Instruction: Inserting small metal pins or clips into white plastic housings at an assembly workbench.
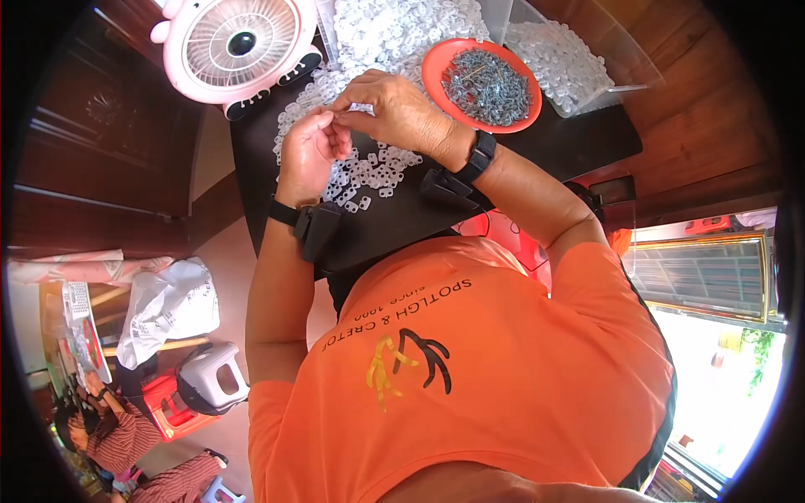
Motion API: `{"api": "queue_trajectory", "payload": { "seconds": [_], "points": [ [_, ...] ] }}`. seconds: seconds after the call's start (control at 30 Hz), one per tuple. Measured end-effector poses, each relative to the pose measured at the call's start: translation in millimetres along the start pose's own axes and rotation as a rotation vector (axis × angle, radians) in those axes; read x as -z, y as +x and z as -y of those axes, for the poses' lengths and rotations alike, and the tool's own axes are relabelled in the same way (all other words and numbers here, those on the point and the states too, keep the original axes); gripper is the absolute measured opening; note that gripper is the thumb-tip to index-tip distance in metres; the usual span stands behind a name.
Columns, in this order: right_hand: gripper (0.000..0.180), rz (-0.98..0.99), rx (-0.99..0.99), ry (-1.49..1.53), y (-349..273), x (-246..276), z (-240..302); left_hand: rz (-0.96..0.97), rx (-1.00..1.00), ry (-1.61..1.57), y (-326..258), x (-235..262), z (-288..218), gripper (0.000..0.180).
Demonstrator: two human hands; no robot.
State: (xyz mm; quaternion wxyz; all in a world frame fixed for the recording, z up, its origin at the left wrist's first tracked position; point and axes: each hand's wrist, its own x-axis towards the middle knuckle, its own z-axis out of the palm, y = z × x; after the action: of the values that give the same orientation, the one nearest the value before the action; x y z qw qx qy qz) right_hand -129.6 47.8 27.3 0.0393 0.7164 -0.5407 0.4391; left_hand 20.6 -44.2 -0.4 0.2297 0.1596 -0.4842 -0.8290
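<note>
My left hand (311,153) and my right hand (392,109) meet over the dark table, fingertips together in a pinch. Whatever sits between their fingers is too small to make out. Beneath and around them lie loose small white plastic pieces with holes (369,174), heaped higher toward the back. Right of my right hand, a round orange plate (431,74) holds a heap of small grey metal parts (490,88) that look like screws or nails. Each wrist wears a black strap with a dark box on it.
A pink fan (168,63) stands at the back left. Behind the plate, a clear bin (616,88) holds more white pieces (558,63). The black table (579,142) ends close to my body. Lower left are plastic stools (210,377) and another person (126,436) in striped clothes.
</note>
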Motion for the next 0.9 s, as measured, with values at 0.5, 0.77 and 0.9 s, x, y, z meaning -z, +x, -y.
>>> {"api": "queue_trajectory", "payload": {
  "seconds": [0.5,0.77,0.9],
  "points": [
    [0.026,0.103,0.163,-0.215,-8.2,20.9,19.6,-0.026,-0.007,0.451,-3.2,-10.8,0.1,0.017],
    [0.014,0.171,0.109,-0.452,-8.8,58.5,-11.1,-0.045,-0.036,0.424,-9.5,-16.7,-2.8,0.018],
    [0.018,0.417,-0.282,-0.613,-23.7,88.8,-62.6,-0.149,-0.092,0.389,-9.4,-13.7,-6.4,0.018]
  ]
}}
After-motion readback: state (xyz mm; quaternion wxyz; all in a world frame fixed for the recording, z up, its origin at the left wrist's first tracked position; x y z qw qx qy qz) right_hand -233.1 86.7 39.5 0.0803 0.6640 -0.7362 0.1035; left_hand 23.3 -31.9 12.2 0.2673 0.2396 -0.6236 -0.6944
